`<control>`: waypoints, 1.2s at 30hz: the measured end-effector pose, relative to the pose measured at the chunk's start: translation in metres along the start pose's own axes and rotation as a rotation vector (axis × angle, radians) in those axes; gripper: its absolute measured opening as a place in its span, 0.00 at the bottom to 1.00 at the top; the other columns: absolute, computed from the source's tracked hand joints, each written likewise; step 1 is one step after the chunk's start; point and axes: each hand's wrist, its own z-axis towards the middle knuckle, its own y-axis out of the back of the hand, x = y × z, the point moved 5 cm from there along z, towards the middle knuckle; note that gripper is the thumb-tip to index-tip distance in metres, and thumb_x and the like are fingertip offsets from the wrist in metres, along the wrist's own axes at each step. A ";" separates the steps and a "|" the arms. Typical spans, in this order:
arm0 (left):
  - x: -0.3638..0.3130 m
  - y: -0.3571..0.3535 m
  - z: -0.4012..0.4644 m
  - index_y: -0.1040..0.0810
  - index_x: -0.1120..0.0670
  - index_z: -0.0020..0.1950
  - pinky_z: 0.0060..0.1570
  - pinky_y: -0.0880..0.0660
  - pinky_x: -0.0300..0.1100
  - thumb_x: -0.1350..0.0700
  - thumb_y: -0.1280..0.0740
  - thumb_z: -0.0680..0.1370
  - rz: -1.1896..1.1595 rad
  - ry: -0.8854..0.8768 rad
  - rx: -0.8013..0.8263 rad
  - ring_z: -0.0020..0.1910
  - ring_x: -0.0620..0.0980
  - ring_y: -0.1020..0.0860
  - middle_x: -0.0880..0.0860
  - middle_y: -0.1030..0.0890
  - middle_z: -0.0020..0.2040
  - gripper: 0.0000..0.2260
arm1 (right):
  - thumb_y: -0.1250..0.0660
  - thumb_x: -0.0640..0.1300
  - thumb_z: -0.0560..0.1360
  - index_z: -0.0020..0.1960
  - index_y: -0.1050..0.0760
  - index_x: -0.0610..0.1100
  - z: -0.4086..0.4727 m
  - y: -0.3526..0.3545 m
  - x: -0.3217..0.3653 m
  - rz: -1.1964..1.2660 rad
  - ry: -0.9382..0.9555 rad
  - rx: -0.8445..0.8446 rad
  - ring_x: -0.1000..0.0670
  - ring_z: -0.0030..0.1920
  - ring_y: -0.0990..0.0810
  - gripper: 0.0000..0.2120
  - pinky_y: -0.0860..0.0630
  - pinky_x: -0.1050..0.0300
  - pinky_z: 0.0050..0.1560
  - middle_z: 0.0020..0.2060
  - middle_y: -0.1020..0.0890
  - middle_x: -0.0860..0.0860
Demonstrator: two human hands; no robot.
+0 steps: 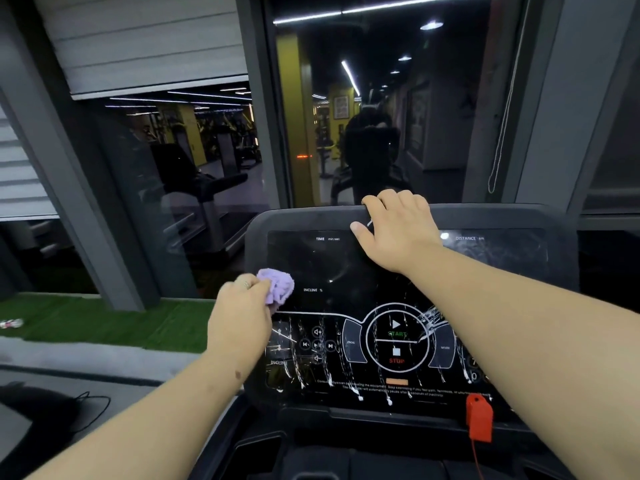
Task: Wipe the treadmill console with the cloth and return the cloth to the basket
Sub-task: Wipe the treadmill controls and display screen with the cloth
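Observation:
The black treadmill console (332, 258) fills the lower middle of the view, with white streaks and drips over its lower button area. My left hand (239, 315) grips a bunched purple cloth (277, 285) and holds it against the console's left edge, beside the INCLINE label. My right hand (398, 230) rests on the console's top rim, fingers hooked over the edge and thumb lying on the screen. No basket is in view.
A red safety key (479, 417) with a cord hangs at the console's lower right. Dark window glass stands just behind the console. Green turf (104, 323) and a grey ledge lie to the left, with a black cable (90, 407) below.

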 end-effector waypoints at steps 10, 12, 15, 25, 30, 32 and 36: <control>-0.002 0.002 0.000 0.21 0.55 0.41 0.28 0.27 0.49 0.65 0.28 0.69 -0.020 -0.002 -0.013 0.37 0.54 0.30 0.50 0.25 0.41 0.06 | 0.52 0.66 0.78 0.78 0.39 0.43 0.006 -0.001 0.065 0.110 0.078 0.018 0.42 0.68 0.31 0.37 0.45 0.41 0.77 0.67 0.27 0.46; -0.002 -0.005 -0.014 0.23 0.54 0.40 0.29 0.27 0.49 0.64 0.28 0.70 0.004 -0.040 0.038 0.37 0.53 0.31 0.49 0.26 0.41 0.08 | 0.51 0.66 0.78 0.78 0.39 0.43 0.003 -0.004 0.067 0.099 0.060 0.003 0.42 0.69 0.32 0.37 0.46 0.40 0.77 0.67 0.27 0.46; 0.006 -0.001 0.006 0.23 0.53 0.38 0.33 0.23 0.53 0.63 0.26 0.69 0.051 -0.117 0.070 0.37 0.54 0.29 0.50 0.25 0.41 0.08 | 0.50 0.65 0.78 0.79 0.41 0.43 0.001 -0.007 0.065 0.078 0.080 -0.005 0.42 0.71 0.34 0.37 0.48 0.41 0.78 0.70 0.29 0.46; 0.000 -0.012 -0.030 0.24 0.53 0.38 0.33 0.25 0.51 0.62 0.21 0.66 0.034 -0.054 0.082 0.36 0.54 0.29 0.51 0.24 0.40 0.12 | 0.51 0.65 0.79 0.79 0.42 0.44 0.001 -0.004 0.063 0.087 0.099 0.005 0.43 0.72 0.35 0.36 0.48 0.41 0.78 0.70 0.30 0.47; -0.003 0.014 0.030 0.23 0.55 0.34 0.32 0.26 0.48 0.61 0.19 0.64 0.118 -0.110 0.013 0.31 0.56 0.27 0.54 0.25 0.33 0.13 | 0.50 0.65 0.79 0.79 0.41 0.44 0.000 -0.004 0.065 0.076 0.089 0.000 0.43 0.71 0.34 0.36 0.48 0.41 0.78 0.70 0.29 0.47; -0.001 0.022 0.047 0.23 0.55 0.35 0.31 0.31 0.46 0.61 0.20 0.65 0.098 -0.052 -0.037 0.31 0.55 0.29 0.54 0.25 0.34 0.12 | 0.50 0.64 0.79 0.79 0.41 0.44 0.000 -0.005 0.063 0.079 0.092 -0.001 0.43 0.72 0.34 0.35 0.48 0.41 0.78 0.70 0.30 0.47; 0.003 -0.005 -0.009 0.19 0.55 0.42 0.36 0.26 0.49 0.62 0.19 0.64 0.084 -0.062 0.045 0.35 0.54 0.26 0.52 0.22 0.40 0.12 | 0.50 0.64 0.79 0.79 0.42 0.44 0.001 -0.004 0.062 0.091 0.101 0.007 0.43 0.72 0.35 0.35 0.49 0.42 0.78 0.71 0.30 0.47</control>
